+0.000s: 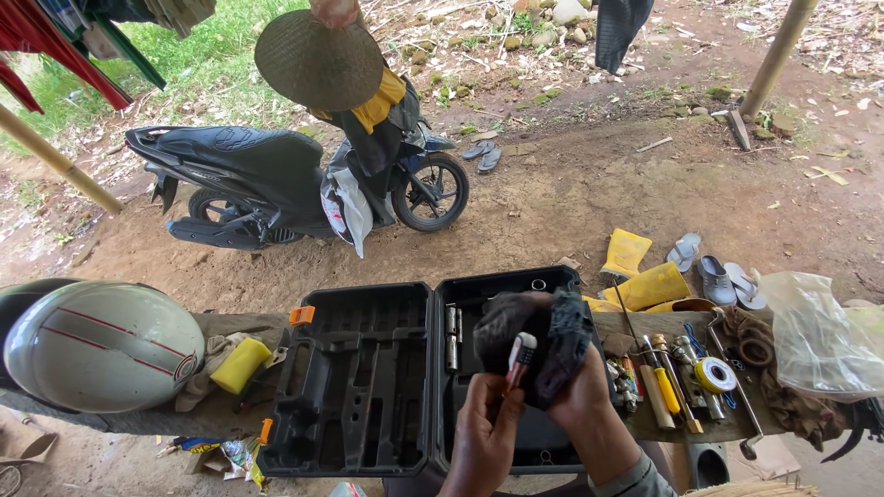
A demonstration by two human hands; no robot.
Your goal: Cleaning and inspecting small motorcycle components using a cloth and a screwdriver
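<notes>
Low in the middle of the frame, your left hand (485,428) pinches a small white and red tool (521,354) by its lower end, holding it upright. Just right of it, your right hand (582,398) is closed around a dark crumpled cloth (543,336), which bunches up above both hands and touches the tool.

Both hands hover over the right half of an open black plastic tool case (368,377) with orange latches, lying flat on the bench (166,419). The moulded slots in its left half show bare plastic.

To the right of the case on the bench lies a cluster of hand tools: a yellow-handled screwdriver (666,388), a wooden-handled tool (656,394) beside it, a roll of tape (715,375), and a long metal bar (737,400). Further right sits a crumpled clear plastic bag (815,336).

At the left edge of the frame a pale helmet (101,345) rests on the bench, with a yellow sponge (239,365) just beside it.

Beyond the bench, on the dirt ground, yellow rubber boots (640,276) and grey sandals (723,281) lie at right. In the upper left stands a black scooter (276,179), with a round woven hat (318,60) above it.
</notes>
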